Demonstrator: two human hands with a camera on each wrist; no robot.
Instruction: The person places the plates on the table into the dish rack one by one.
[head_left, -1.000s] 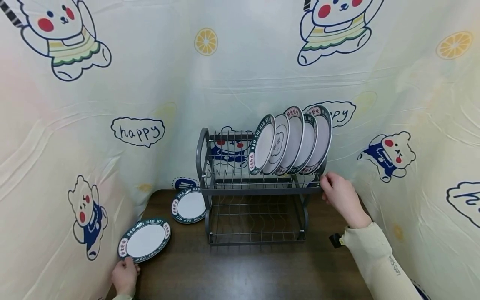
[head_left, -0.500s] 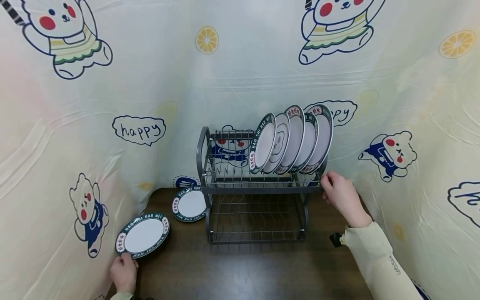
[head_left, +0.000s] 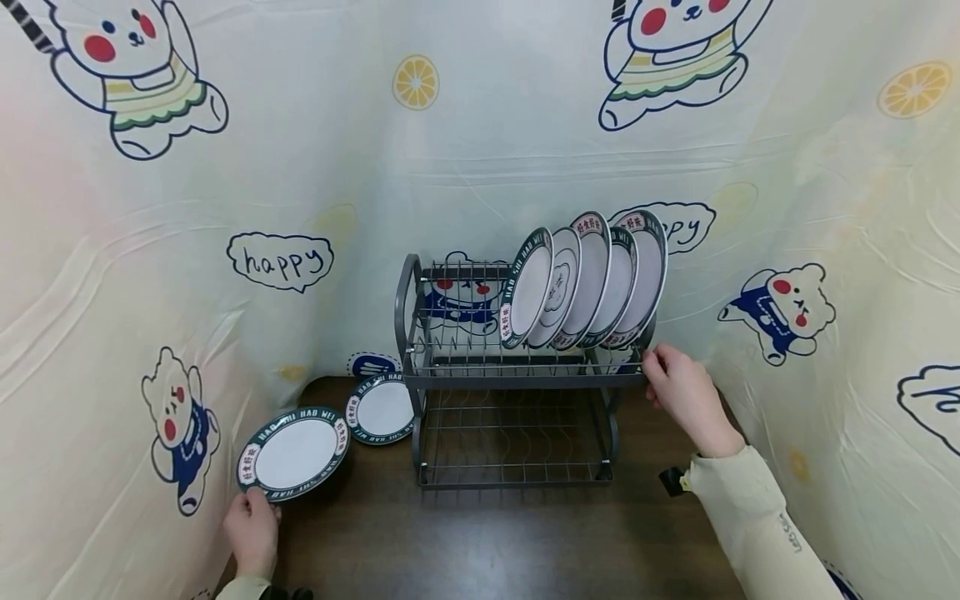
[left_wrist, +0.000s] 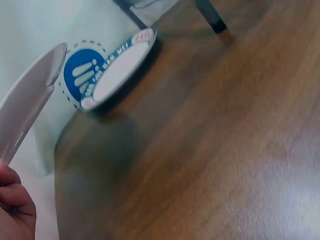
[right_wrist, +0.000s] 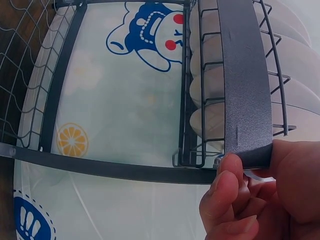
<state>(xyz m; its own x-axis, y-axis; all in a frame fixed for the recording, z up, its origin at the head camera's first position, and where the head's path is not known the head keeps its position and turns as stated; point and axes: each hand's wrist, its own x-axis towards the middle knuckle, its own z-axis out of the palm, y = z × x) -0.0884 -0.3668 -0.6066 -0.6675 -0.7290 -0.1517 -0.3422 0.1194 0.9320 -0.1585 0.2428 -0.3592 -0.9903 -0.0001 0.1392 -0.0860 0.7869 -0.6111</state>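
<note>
Head view: left hand (head_left: 252,533) pinches rim of green-edged plate (head_left: 295,454), tilted over surface (head_left: 495,550), left of rack (head_left: 517,382). Right hand (head_left: 681,392), fingers curled, grips rack's corner. Plate looks stiff, slick, maybe breakable; rim seems good hold.

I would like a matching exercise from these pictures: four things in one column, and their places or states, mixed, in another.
1. left hand
2. right hand
3. five plates
4. dish rack

A. gripping the rack's right end
B. resting on the table
C. holding a green-rimmed plate
D. in the upper tier

Pairs: 1-C, 2-A, 3-D, 4-B
</note>
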